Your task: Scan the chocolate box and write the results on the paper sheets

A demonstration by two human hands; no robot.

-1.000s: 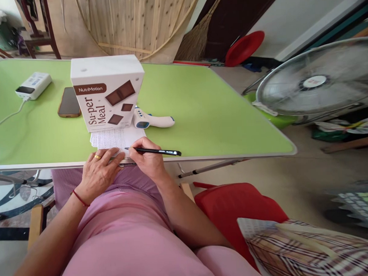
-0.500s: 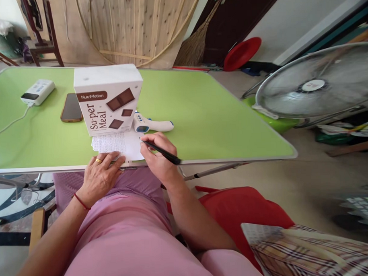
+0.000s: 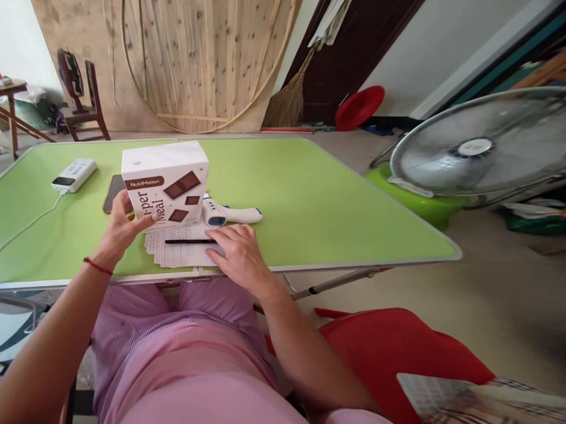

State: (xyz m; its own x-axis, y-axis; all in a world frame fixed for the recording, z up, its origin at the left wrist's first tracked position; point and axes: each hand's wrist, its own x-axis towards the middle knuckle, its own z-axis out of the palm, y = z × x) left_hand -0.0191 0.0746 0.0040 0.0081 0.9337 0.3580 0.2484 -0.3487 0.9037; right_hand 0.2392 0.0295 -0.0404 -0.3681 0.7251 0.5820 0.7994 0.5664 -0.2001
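Note:
A white NutriMotion box (image 3: 166, 160) stands upright on the green table. My left hand (image 3: 121, 227) grips its lower left side, thumb across the front and fingers at the side. Several handwritten paper sheets (image 3: 173, 256) lie before the box, partly under it. Across them rests a black pen (image 3: 189, 241). My right hand (image 3: 238, 254) lies palm down on the right of the sheets, fingers stretched out and touching the pen's right end. Just beyond that hand is a white and blue infrared thermometer (image 3: 236, 215), its left end close against the box.
A power bank (image 3: 75, 176) with a white cable and a phone (image 3: 111, 194), partly hidden by the box, lie on the green table (image 3: 311, 217). To the right stands a large fan (image 3: 476, 146). A red chair (image 3: 390, 344) is beside me, with a checked cloth on it.
My left hand has gone from the sheets' near edge to the box. The pen, held in writing grip before, now lies flat on the paper. The view has tilted up slightly.

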